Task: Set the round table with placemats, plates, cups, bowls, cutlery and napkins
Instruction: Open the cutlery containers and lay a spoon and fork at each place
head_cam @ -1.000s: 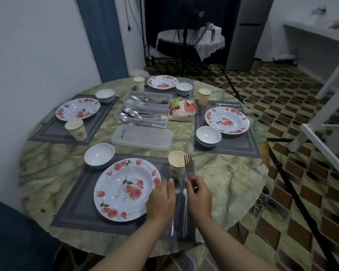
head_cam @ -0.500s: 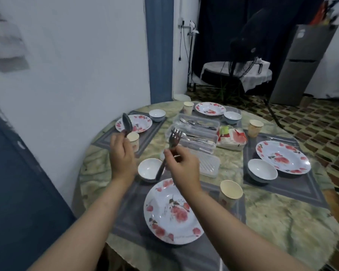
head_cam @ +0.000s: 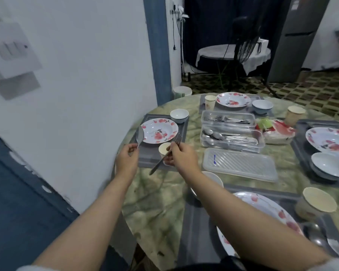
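Left hand: left hand (head_cam: 128,160) is raised at the left edge of the round table (head_cam: 160,208), fingers curled around the handle of a spoon (head_cam: 140,136); the spoon bowl points up, just left of the left plate.
Right hand: right hand (head_cam: 181,157) pinches a fork (head_cam: 167,153) partway along its handle; the tines point up and away, the handle end slants down toward the table, above the left placemat.
Left placemat: grey placemat (head_cam: 159,159) lies at the table's left side, near the wall; on it sit a flowered plate (head_cam: 159,130), a white bowl (head_cam: 179,115) at its far corner and a paper cup (head_cam: 164,150) on the near side of the plate, partly hidden behind the right hand.
Cutlery trays: two clear trays (head_cam: 231,130) hold spoons and forks at the middle of the table; a clear lid (head_cam: 240,163) lies flat just nearer than them.
Napkins: red and green packet (head_cam: 276,132) lies just right of the trays.
Far setting: plate (head_cam: 233,99), cup (head_cam: 210,102) and bowl (head_cam: 262,105) sit beyond the trays.
Right setting: plate (head_cam: 330,140) and bowl (head_cam: 330,166) sit on a grey mat right of the lid.
Near setting: plate (head_cam: 270,210) sits partly under the right forearm, nearer than the lid, with a cup (head_cam: 317,202) to its right and a spoon and fork (head_cam: 321,239) on the mat beside it.
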